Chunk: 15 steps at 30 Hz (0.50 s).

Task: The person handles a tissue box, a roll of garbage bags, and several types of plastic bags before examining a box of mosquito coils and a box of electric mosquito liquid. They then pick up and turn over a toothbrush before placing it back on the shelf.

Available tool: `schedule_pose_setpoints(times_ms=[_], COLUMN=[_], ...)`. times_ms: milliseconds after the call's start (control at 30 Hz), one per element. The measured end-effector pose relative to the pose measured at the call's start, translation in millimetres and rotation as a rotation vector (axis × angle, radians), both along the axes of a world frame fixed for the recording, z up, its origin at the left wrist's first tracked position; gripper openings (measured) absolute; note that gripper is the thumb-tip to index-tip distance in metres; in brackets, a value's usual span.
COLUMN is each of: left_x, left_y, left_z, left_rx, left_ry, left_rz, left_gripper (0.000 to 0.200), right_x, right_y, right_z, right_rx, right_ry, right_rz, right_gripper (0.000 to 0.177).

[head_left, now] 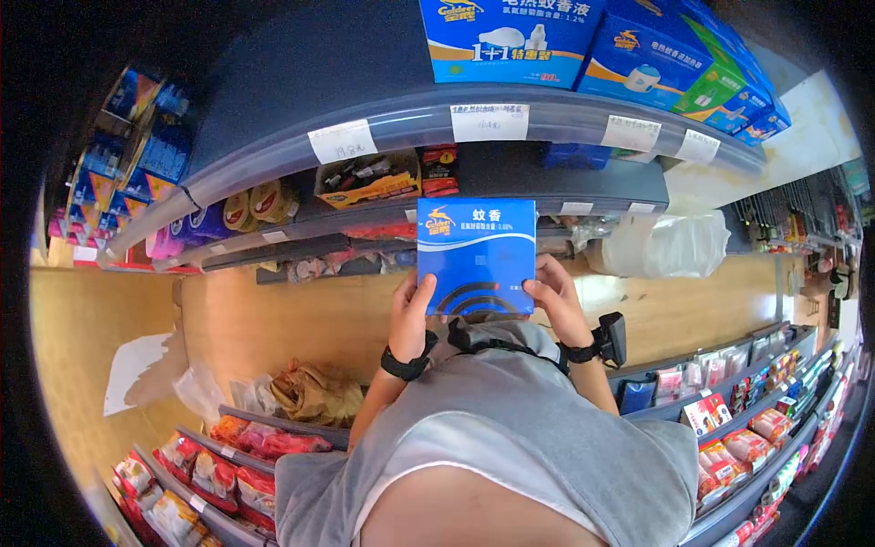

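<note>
A flat square blue box (477, 255) with a deer logo and white lettering is held upright in front of my body. My left hand (412, 308) grips its lower left edge, thumb on the front. On the lower right edge my right hand (554, 294) holds it the same way, with the thumb on the front face. The fingers behind the box are partly hidden. Black bands circle both wrists. Just beyond the box runs a shelf edge with paper price tags (489, 123).
Larger blue boxes (512, 41) stand on the upper shelf. Below it sit an open yellow carton (369, 178) and rolls of tape (266, 201). A white plastic bag (665, 242) bulges at the right. Low shelves with red packets (214, 476) flank my body on both sides.
</note>
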<state>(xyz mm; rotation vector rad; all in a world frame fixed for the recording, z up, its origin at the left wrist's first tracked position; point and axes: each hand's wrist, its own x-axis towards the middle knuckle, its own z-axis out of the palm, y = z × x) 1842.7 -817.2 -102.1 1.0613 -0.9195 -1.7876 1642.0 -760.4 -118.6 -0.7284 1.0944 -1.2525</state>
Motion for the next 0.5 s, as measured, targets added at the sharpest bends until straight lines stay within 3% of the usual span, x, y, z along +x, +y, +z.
schedule_pose_setpoints(times_ms=[500], left_x=[10.2], left_y=[16.0], left_z=[8.8], left_rx=[-0.037], left_ry=[0.1], left_rz=[0.002], left_gripper=[0.037], right_x=[8.8], right_y=[9.7], right_z=[17.2], right_rx=[-0.064], right_ry=[0.027], right_rz=[-0.063], right_gripper=[0.015])
